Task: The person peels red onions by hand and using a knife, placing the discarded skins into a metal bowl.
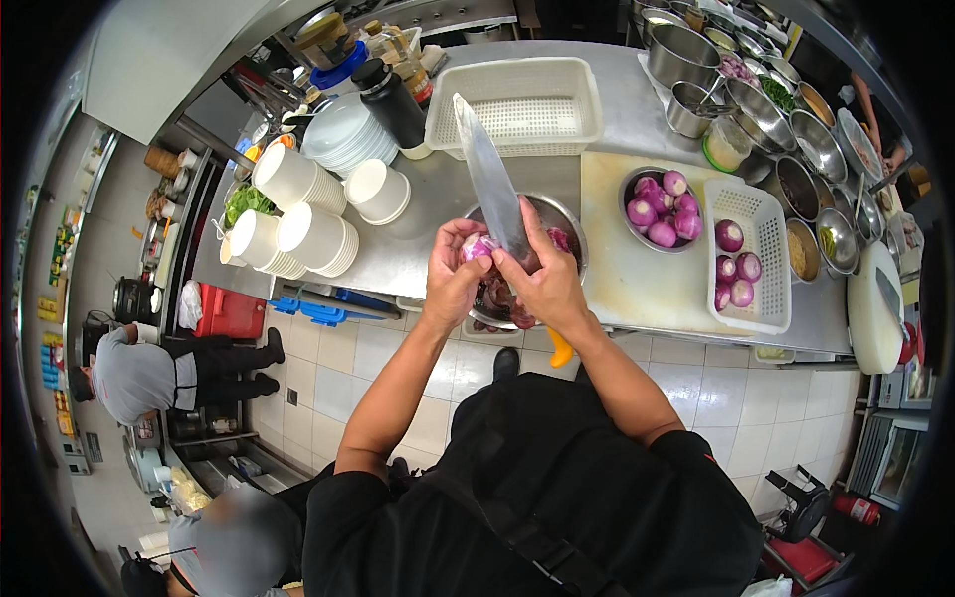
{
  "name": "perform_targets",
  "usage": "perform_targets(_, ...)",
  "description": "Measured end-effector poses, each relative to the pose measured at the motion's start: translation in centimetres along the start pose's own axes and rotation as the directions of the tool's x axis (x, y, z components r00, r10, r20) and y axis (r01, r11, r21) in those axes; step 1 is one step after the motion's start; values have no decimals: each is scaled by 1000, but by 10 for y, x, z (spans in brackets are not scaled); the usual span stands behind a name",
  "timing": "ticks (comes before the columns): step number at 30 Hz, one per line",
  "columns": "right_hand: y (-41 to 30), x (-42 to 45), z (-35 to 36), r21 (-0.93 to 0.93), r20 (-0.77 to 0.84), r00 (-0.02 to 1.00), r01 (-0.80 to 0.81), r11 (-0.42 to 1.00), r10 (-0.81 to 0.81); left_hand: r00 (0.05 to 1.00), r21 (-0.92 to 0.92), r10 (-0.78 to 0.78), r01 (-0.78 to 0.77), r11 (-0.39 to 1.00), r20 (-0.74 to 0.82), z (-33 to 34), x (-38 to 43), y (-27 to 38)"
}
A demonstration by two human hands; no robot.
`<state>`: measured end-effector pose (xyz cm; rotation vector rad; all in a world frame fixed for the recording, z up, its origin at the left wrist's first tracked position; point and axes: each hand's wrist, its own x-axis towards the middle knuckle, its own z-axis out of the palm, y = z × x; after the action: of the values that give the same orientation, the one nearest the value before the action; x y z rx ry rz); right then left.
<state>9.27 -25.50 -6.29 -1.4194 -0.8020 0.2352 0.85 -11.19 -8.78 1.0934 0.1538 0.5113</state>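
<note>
My left hand [450, 276] holds a partly peeled red onion [478, 247] over a metal bowl [578, 231] with onion skins in it. My right hand [548, 287] grips a large chef's knife [489, 172] low on its blade, thumb against the onion. The blade points away from me, and the yellow handle [560, 348] hangs below my right hand. To the right, on a white cutting board [608, 287], a smaller metal bowl [661, 209] holds several peeled red onions. Beside it, a white perforated basket [768, 298] holds several more onions.
An empty white perforated basket [515, 142] stands at the back. Paper bowl stacks [317, 239], plates [347, 138] and a black bottle [392, 104] stand left. Metal bowls and pots [683, 56] crowd the right. Two people [149, 373] are at the left; another person's arm shows far right.
</note>
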Motion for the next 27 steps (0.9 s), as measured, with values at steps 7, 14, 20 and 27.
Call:
perform_targets(7, 1, 6, -10, -59, -35, 975, -219, 974, 217, 998, -162, -54, 52, 985, -13, -2, -2, 4)
perform_targets(14, -8, 10, -11, 10, -9, 949, -315, 949, 315, 985, -438, -170, 152, 886, -2, -9, 3, 5)
perform_targets(20, 8, 10, -6, -18, -9, 977, -215, 976, 215, 955, -279, -289, 260, 924, -66, -11, 8, 0)
perform_targets(27, 11, 19, -25, -43, -142, 936, -332, 942, 323, 971, -258, -227, 202, 945, -72, -22, 4, 10)
